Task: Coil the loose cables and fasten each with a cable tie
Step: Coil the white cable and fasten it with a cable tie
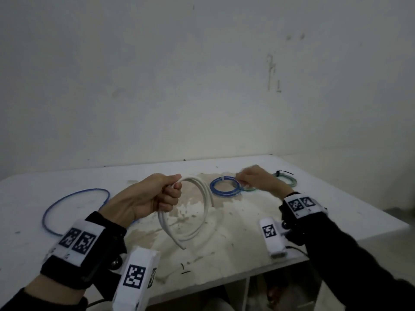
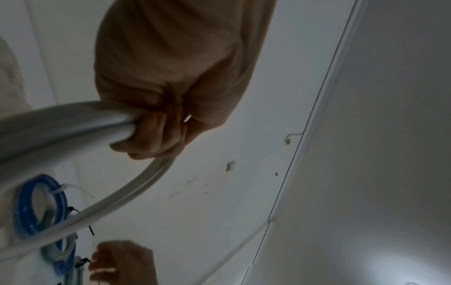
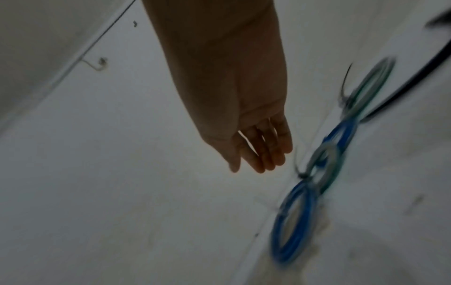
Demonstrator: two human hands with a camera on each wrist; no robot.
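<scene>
White coil in hand, ties next.

Far left, a loose blue cable [image 1: 74, 209] lies uncoiled. My left hand [image 1: 143, 196] grips the white coil [image 1: 190, 212], untied, above the table [image 1: 336, 198]. Tied blue coil [image 1: 225, 186] rests beyond; my right hand [image 1: 256, 178] reaches there, fingers relaxed, seemingly empty.

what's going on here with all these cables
A person is bundling cables at a white table. Their left hand grips a coiled white cable, held up off the table with no tie visible on it. The right hand reaches toward the far side, fingers extended, over a blue coil and a green coil that already carry ties. A loose blue cable lies uncoiled on the left.
</scene>
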